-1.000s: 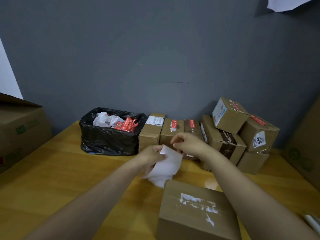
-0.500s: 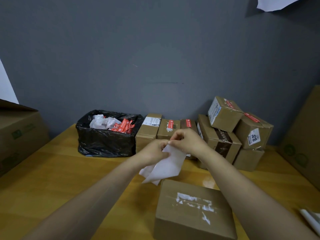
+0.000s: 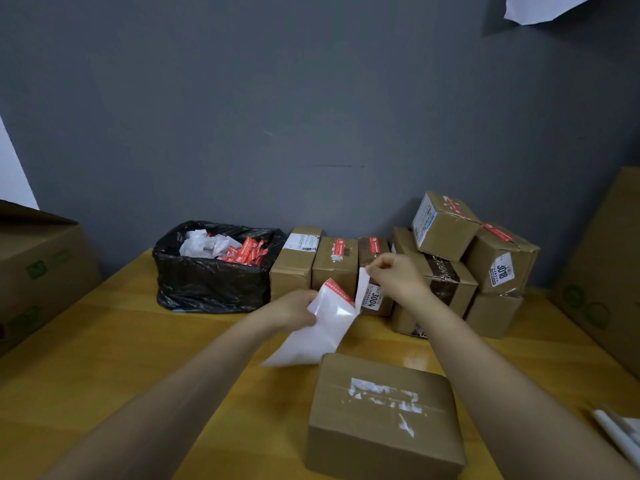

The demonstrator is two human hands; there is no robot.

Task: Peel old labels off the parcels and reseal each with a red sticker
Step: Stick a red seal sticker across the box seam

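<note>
A brown parcel point(image 3: 384, 415) lies nearest me on the wooden table, its top bearing torn white label remains point(image 3: 382, 396). Above it my left hand point(image 3: 294, 310) grips a white backing sheet point(image 3: 318, 327) with a red sticker edge showing at its top. My right hand point(image 3: 394, 275) pinches a narrow strip point(image 3: 362, 285) that stands peeled partly up from the sheet's right side. Both hands hover over the table, behind the parcel.
A black-lined bin point(image 3: 211, 271) holds crumpled white paper and red sticker scraps. Parcels point(image 3: 334, 265) stand in a row by the wall, more stacked at right point(image 3: 460, 258). Large cartons stand at the left point(image 3: 38, 271) and right point(image 3: 609, 271). White sheets point(image 3: 620, 434) lie at the right edge.
My hands have drawn apart: the right hand lifted up and right, pulling the strip off the sheet. A red edge now shows on the sheet.
</note>
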